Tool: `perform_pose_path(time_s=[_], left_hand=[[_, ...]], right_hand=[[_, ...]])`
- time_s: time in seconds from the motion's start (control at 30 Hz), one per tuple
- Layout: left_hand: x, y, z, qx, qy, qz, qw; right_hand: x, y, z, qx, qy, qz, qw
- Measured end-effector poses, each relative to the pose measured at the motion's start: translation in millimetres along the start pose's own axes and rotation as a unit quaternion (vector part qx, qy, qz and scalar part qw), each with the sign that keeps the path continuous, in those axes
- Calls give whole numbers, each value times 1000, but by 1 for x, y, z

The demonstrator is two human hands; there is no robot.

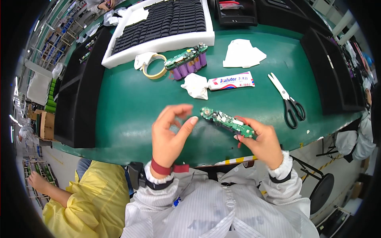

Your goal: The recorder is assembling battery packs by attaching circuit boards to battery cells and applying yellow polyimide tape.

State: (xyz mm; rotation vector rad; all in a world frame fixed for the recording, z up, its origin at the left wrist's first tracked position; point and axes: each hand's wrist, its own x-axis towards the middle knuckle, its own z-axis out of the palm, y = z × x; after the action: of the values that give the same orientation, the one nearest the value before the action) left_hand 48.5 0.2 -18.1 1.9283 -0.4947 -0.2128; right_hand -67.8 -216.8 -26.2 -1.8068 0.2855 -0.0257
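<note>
My right hand (263, 143) grips the right end of a long green circuit board (228, 122) above the table, with red wires by the thumb and fingers. Whatever lies beneath the board is mostly hidden. Beside its left end is my left hand (168, 133), holding nothing, thumb and fingers apart and the fingertips a little blurred. Farther back stands a battery pack (187, 62) of purple cells topped by a green board. In front of it lie a white tube (232, 81) with coloured print and a crumpled white wipe (196, 86) at the tube's end.
Black-handled scissors (289, 101) lie at right. A tape roll (154, 68) and a white sheet (243, 54) are farther back, near a white foam tray (158, 47) of black parts. Black bins (82, 99) flank the green table (131, 115). A person in yellow (93, 202) is at my left.
</note>
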Motion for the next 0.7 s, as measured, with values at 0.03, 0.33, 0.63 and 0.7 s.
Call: perform_pose_path(time_s=[0.03, 0.33, 0.63, 0.7], left_hand=[[3, -4, 1, -3, 4, -4, 1000], [-6, -11, 33, -178, -139, -22, 974], [-14, -17, 38, -189, -66, 92, 975], [-18, -19, 40, -156, -56, 92, 982]], right_hand=[[3, 1, -6, -11, -37, 2, 999], [14, 2, -25, -36, -127, -23, 991], [2, 13, -33, -55, -83, -63, 993], [-6, 15, -38, -48, -42, -55, 996]])
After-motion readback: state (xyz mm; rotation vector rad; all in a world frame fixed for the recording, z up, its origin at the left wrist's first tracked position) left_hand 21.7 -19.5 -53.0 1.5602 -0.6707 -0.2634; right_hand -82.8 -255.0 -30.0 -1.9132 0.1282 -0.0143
